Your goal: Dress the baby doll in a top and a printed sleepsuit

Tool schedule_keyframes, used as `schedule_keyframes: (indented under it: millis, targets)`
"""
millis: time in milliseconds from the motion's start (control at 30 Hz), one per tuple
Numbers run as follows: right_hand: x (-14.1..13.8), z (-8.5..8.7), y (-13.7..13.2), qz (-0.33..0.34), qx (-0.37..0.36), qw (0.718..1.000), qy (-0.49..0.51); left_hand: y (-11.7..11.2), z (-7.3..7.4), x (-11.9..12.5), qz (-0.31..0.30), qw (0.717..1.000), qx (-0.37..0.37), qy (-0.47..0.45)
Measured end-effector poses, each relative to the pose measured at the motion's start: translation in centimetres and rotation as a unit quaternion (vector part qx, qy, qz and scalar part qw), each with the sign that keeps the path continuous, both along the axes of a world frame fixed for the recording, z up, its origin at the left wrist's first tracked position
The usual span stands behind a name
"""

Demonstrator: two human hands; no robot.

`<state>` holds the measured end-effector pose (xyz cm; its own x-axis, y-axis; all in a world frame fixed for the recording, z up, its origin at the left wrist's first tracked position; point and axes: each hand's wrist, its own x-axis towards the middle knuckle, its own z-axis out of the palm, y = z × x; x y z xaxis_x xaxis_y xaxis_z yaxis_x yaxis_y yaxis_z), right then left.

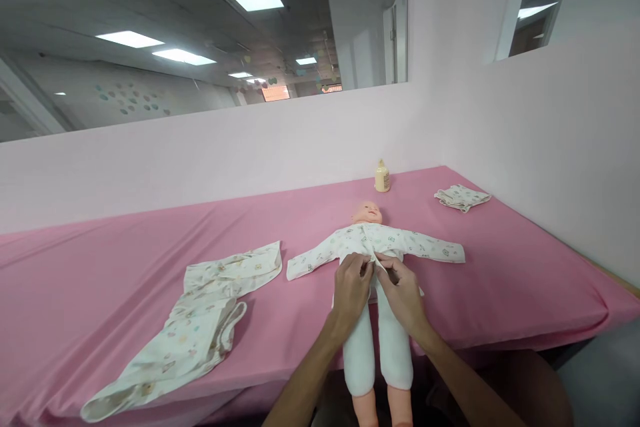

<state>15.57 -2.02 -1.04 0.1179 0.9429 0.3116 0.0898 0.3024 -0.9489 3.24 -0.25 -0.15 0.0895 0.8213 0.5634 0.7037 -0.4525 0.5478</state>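
A baby doll (369, 212) lies on its back, head toward the wall and feet toward me. It wears a white patterned baby shirt (435, 247), sleeves spread out to both sides, over plain white legs (393, 343). My left hand (353, 283) pinches the front of the shirt at the doll's belly. Close beside it, my right hand (401, 290) is also closed on the shirt front, fingertips near those of the left. What exactly lies between the fingertips is partly hidden.
Patterned baby trousers (185, 333) lie to the left on the pink sheet (100, 280). A cream pump bottle (382, 177) stands by the wall, and a folded patterned cloth (463, 197) lies at the back right. The doll's feet reach past the table's front edge.
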Motion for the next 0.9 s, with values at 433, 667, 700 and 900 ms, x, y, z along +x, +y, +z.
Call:
schedule_keyframes:
  millis: [433, 667, 700, 900]
  targets:
    - [-0.6, -0.9, -0.5, -0.056, 0.143, 0.972, -0.178, -0.5, -0.2, 0.2, 0.002, 1.0, -0.004, -0.004]
    - [-0.3, -1.2, -0.4, -0.038, 0.16, 0.957, -0.238, -1.1, 1.0, -0.5, -0.067, 0.989, -0.117, -0.06]
    - [-0.4, -1.2, -0.4, -0.036, 0.162, 0.955, -0.247, -1.2, 1.3, -0.7, -0.081, 0.984, -0.137, -0.086]
    - [-0.4, -1.5, -0.5, -0.029, 0.198, 0.923, -0.328, -0.9, 1.7, -1.1, -0.115, 0.949, -0.211, -0.201]
